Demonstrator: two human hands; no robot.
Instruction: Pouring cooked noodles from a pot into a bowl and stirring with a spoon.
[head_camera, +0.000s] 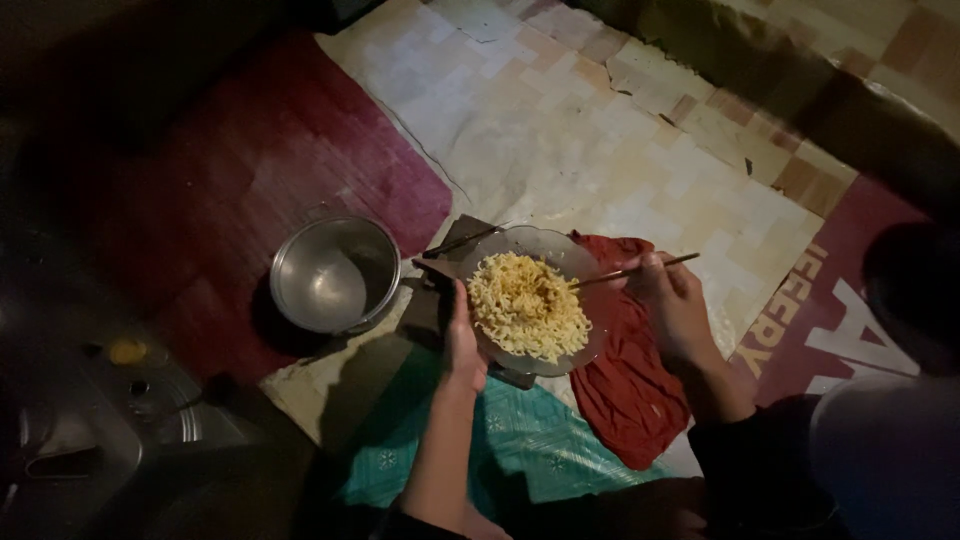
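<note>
Dim room, patchwork floor (560, 130) at centre. Left hand (463, 345) grips the noodle bowl (560, 255); right hand (675, 300) pinches chopsticks (635, 270). Lower left is lost in shadow.

I see a shiny smooth metal pot (335, 274) at centre left, a clear glassy glossy bowl (545, 250) mid-frame, matt red cloth (630, 380) beside it, and worn, cracked floor covering (560, 130) above.
</note>
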